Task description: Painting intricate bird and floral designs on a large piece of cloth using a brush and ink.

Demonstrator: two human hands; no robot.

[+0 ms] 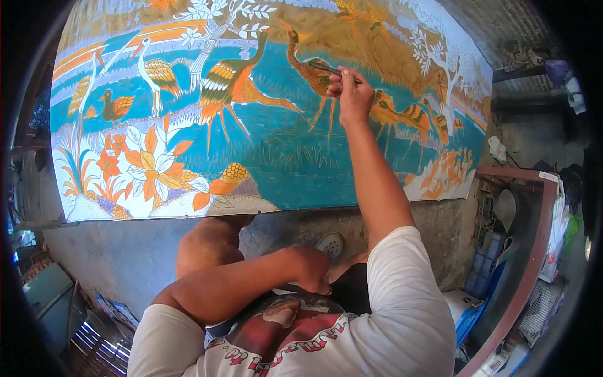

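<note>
A large painted canvas (289,182) stretches before me, showing long-legged birds, orange flowers and teal water. My right hand (353,97) is closed around a thin dark paintbrush (328,69), held between thumb and fingers. The brush tip meets the brown, scale-patterned body of a painted bird (308,72) near the upper middle; whether it touches the surface I cannot tell. Left of it is a bigger green and orange bird (235,81) with a striped wing. My left hand (308,267) rests in my lap by my thigh, its fingers turned under and mostly hidden.
A reddish-brown frame (534,251) curves along the right, with blue containers (483,267) and papers beside it. Under the canvas edge is a grey clog (331,245) on the concrete floor (125,251). Clutter and a pale green panel (47,289) stand at left.
</note>
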